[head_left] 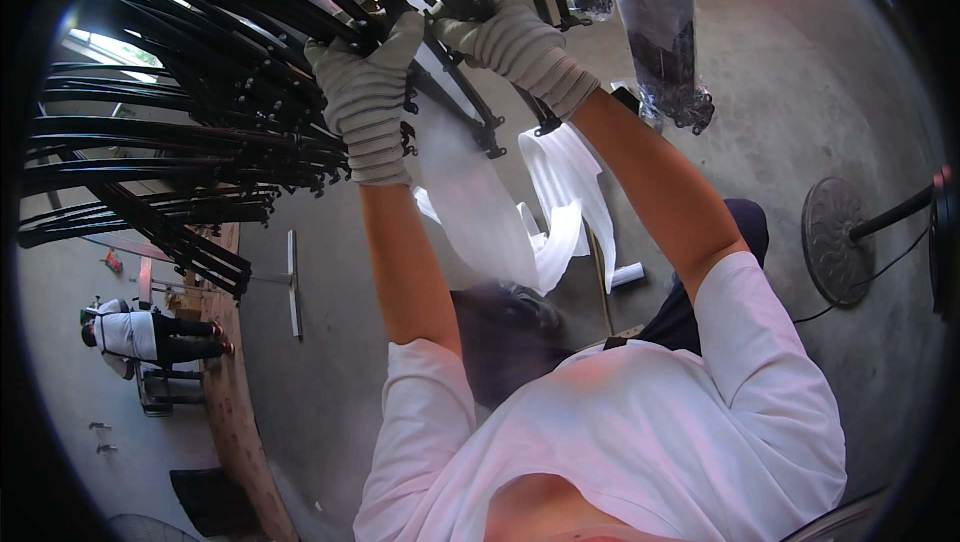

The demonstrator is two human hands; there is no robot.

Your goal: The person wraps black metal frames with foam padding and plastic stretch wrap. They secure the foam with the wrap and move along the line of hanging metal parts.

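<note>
My left hand (365,97), in a grey-and-white striped glove, closes round a black metal tube at the edge of a dense rack of similar tubes (260,82). To its right my right hand (515,50), gloved alike, is wrapped round a black tubular frame (466,88). This frame has slim legs that end in small tabs, pointing down toward me. My fingers partly hide both grips. Below the hands hang pale, translucent strips of foam sheet (565,177), curling toward the floor.
Plastic-wrapped black parts (665,52) hang at the upper right. A round fan base (838,242) with a pole and cable stands on the concrete floor at right. Far left, a person (155,332) stands by a wooden surface (240,392). A white bar (293,284) lies nearby.
</note>
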